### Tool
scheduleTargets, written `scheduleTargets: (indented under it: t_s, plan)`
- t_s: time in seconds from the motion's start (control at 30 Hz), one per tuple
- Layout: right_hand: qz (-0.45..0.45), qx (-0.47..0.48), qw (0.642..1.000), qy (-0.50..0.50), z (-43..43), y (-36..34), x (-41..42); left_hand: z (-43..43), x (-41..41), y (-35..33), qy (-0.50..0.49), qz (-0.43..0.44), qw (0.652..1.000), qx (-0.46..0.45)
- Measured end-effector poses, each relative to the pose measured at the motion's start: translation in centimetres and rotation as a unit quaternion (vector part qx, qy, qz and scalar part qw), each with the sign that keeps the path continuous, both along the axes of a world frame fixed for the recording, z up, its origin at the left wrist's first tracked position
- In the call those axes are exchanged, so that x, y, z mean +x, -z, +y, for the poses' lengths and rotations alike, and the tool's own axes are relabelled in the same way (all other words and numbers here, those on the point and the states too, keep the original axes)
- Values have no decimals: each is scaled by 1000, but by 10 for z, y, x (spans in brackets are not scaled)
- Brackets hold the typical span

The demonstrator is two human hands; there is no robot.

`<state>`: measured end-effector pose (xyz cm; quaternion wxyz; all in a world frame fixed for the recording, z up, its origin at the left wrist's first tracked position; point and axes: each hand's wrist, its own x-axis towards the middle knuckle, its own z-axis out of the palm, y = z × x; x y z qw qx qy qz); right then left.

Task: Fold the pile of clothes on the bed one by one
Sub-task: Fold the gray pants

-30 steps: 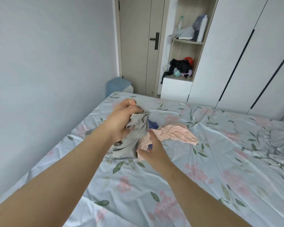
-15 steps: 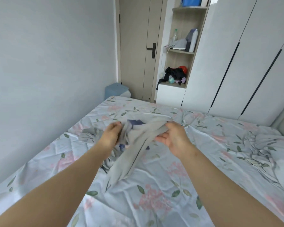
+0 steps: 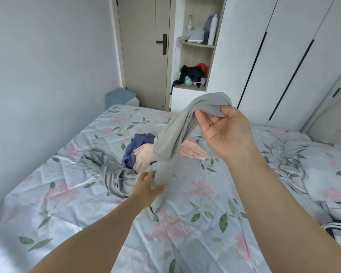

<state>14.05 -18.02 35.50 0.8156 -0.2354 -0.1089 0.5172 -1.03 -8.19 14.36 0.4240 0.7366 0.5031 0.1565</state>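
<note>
Right grip [image 3: 227, 133] pinches a grey garment [image 3: 173, 142] aloft; left grip [image 3: 146, 189], blurred, clutches its lower end.

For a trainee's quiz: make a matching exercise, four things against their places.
Things:
1 light grey garment
2 pink garment
3 black clothes
4 bin

Places:
A on the shelf
B by the door
C held by left hand and right hand
D lying on the bed

Pairs: 1-C; 2-D; 3-A; 4-B.
</note>
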Motion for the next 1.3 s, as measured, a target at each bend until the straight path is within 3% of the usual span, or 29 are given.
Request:
scheduleTargets:
  t_s: [0.1,0.17,0.27,0.4,0.57,0.63,0.67,0.7,0.77,0.83,0.9,1.0,1.1,1.17,1.2,1.3]
  plan:
    - [16,8,999,31,4,-1,11,2,7,-6,15,-69,993,-92]
    - [20,-26,998,49,8,8,25,5,10,-11,-26,-128,977,-167]
    - [-91,-154,983,36,11,45,32,8,11,-30,-123,-247,923,-268]
    - [-290,-346,890,-62,10,115,1,12,20,-73,-170,-394,837,-340]
    - [-511,-330,778,-160,14,163,-32,15,32,-133,-179,-491,758,-390]
    - [-576,-366,719,-134,19,166,-25,18,32,-152,-182,-519,738,-391]
    - [-588,-379,707,-103,21,163,-17,21,30,-161,-186,-535,730,-383]
    - [-586,-379,714,-60,23,157,-8,25,27,-169,-189,-551,722,-373]
    - [-548,-348,760,34,23,133,10,37,19,-179,-194,-580,708,-353]
    - [-496,-310,805,103,25,100,24,45,14,-181,-203,-574,719,-334]
    - [-464,-272,833,131,26,67,27,47,15,-171,-218,-531,760,-306]
    - [-460,-221,853,114,26,37,21,38,23,-146,-186,-393,881,-187]
    - [-486,-228,841,61,22,32,11,22,29,-122,22,-218,975,26]
    - [-491,-244,835,37,20,36,5,13,35,-105,183,-88,975,88]
    - [-488,-251,836,27,17,38,4,11,37,-97,217,-61,972,60]
    - [-481,-252,840,7,9,51,12,12,36,-91,183,-97,978,-7]
